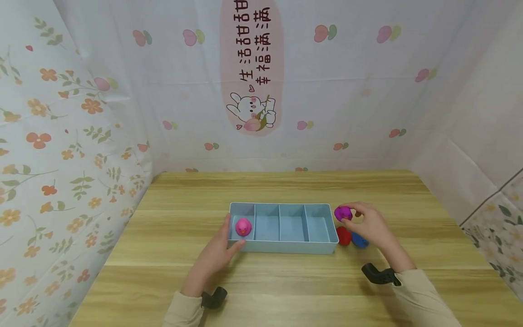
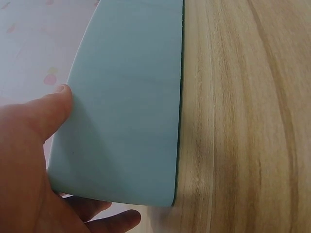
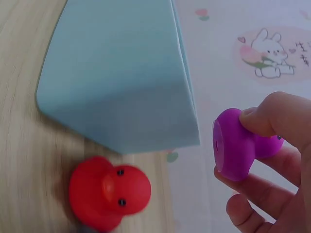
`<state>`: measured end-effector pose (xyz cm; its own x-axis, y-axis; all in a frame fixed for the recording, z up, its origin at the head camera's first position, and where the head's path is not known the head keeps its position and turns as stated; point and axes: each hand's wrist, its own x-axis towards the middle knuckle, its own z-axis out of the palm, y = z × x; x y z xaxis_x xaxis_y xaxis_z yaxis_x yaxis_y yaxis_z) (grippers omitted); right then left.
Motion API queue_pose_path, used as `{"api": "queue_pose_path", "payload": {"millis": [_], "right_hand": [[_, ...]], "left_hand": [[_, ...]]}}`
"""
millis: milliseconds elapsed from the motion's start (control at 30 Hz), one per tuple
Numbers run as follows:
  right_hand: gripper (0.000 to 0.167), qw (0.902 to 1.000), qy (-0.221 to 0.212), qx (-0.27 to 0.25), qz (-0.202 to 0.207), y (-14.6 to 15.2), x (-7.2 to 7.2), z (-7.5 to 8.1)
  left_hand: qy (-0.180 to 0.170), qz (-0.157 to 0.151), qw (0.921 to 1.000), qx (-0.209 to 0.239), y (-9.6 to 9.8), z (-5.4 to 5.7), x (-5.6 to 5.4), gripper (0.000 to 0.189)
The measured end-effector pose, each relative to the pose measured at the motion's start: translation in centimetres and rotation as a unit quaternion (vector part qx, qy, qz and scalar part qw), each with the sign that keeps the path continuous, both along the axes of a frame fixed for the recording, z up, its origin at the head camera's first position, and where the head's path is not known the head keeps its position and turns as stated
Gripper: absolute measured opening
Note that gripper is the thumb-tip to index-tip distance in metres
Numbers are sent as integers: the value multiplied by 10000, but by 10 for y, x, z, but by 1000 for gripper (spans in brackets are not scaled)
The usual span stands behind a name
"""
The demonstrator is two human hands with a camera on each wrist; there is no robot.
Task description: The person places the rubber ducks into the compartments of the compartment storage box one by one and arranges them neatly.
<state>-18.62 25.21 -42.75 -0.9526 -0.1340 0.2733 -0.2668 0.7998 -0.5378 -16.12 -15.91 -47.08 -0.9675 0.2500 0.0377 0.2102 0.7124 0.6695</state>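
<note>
A light blue divided box (image 1: 282, 246) with several compartments lies on the table. Its leftmost compartment holds a pink rubber duck (image 1: 243, 226). My left hand (image 1: 214, 254) holds the box's left front corner, thumb at the front rim and fingers around the end wall. Pinched between the thumb and fingers of my right hand (image 1: 369, 225) is a purple rubber duck (image 3: 234, 144), raised beside the box's right end. Below that hand, a red rubber duck (image 3: 108, 193) and a blue rubber duck (image 1: 360, 240) rest on the table, the blue one partly hidden.
The wooden table (image 1: 261, 290) runs back to a printed cloth (image 1: 347, 100) with a rabbit picture. Floral cloth (image 1: 61, 159) hangs along the left side, and another cloth hangs at the right. Black wrist mounts (image 1: 214, 298) sit on both forearms.
</note>
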Motion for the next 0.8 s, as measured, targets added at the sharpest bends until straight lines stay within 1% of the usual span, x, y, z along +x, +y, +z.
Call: {"api": "queue_pose_path", "payload": {"millis": [100, 400, 533, 633, 733, 800], "right_hand": [[35, 10000, 63, -37, 51, -7, -3, -2], [36, 9995, 14, -218, 219, -29, -9, -4], [36, 9991, -105, -283, 284, -41, -10, -3], [37, 9986, -201, -314, 387, -51, -11, -4], [37, 9979, -208, -368, 494, -59, -13, -3], [37, 9975, -175, -413, 539, -64, -14, -2]], "left_hand": [[18, -18, 10000, 10, 0, 2, 0, 88], [-18, 29, 10000, -39, 1, 3, 0, 87], [-9, 9, 10000, -56, 1, 3, 0, 87], [-66, 23, 10000, -57, 1, 3, 2, 88], [-97, 40, 9999, -18, 0, 3, 3, 88], [-73, 28, 10000, -20, 1, 3, 2, 88]]}}
